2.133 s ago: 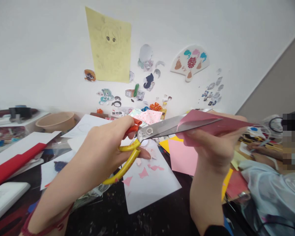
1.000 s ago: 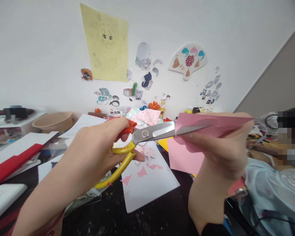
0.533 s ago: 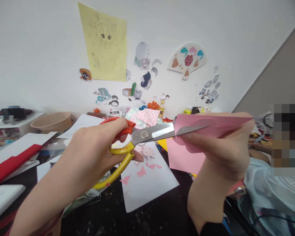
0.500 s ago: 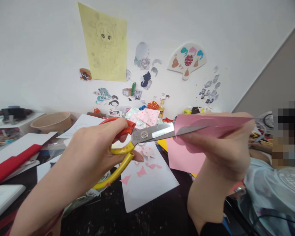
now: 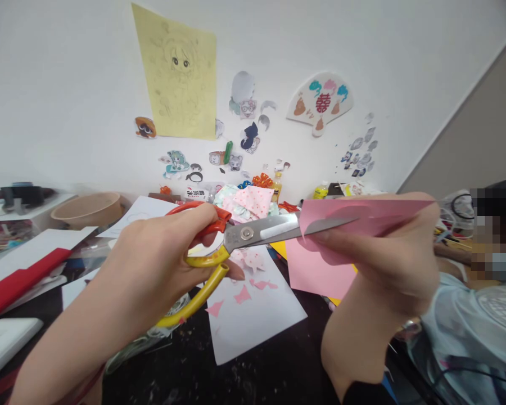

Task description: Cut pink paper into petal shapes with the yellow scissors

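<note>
My left hand (image 5: 164,242) is closed round the scissors (image 5: 247,232), which have one red and one yellow handle. Their blades point right and straddle a piece of pink paper (image 5: 371,214), one blade in front of it and the other behind. My right hand (image 5: 388,256) pinches that paper between thumb and fingers, with its fingers partly hidden behind the sheet. Below lies a white sheet (image 5: 257,329) with pink paper scraps (image 5: 242,295) on it. A larger pink sheet (image 5: 318,270) rests under the right hand, over something yellow.
A red strip (image 5: 25,284) and a white box-like object (image 5: 8,343) lie at the left, near a round tan container (image 5: 88,210). Dotted pink paper (image 5: 253,201) and a small bottle (image 5: 277,187) stand by the wall. Another person (image 5: 484,315) sits at the right.
The scissors and both hands stay nearly in place, with a very slight shift of the view. The right hand has tilted a little, and the person at the right has moved slightly.
</note>
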A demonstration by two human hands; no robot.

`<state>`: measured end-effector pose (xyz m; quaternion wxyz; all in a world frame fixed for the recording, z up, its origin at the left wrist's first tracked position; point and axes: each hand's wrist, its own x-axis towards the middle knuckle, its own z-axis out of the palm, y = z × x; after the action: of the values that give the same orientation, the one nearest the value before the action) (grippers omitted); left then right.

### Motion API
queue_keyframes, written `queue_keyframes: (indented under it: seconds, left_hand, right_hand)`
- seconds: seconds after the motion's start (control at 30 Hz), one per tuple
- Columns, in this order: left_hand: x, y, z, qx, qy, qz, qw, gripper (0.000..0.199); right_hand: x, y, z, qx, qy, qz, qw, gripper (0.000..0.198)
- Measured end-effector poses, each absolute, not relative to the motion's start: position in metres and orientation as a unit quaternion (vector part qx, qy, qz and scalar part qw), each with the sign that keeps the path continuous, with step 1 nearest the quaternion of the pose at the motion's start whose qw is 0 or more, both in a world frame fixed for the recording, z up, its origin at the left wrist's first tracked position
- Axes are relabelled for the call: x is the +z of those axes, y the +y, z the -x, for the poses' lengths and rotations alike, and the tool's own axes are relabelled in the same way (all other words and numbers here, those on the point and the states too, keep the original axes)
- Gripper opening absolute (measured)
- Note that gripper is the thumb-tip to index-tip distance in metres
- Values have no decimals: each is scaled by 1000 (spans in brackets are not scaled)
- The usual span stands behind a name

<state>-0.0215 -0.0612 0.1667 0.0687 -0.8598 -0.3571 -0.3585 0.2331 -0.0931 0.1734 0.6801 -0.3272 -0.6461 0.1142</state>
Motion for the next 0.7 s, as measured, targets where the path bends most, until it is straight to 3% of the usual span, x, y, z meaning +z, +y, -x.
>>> queue_keyframes:
  seconds: [0.37,0.7]
  left_hand:
    - [164,-58,23,-367,-356,857,63,40]
    - [166,-60,22,-365,-339,867,-11,37]
  right_hand:
    - [173,-95,-230,141,-648,319,677,19]
    - [165,-95,-239,102,-637,354,677,20]
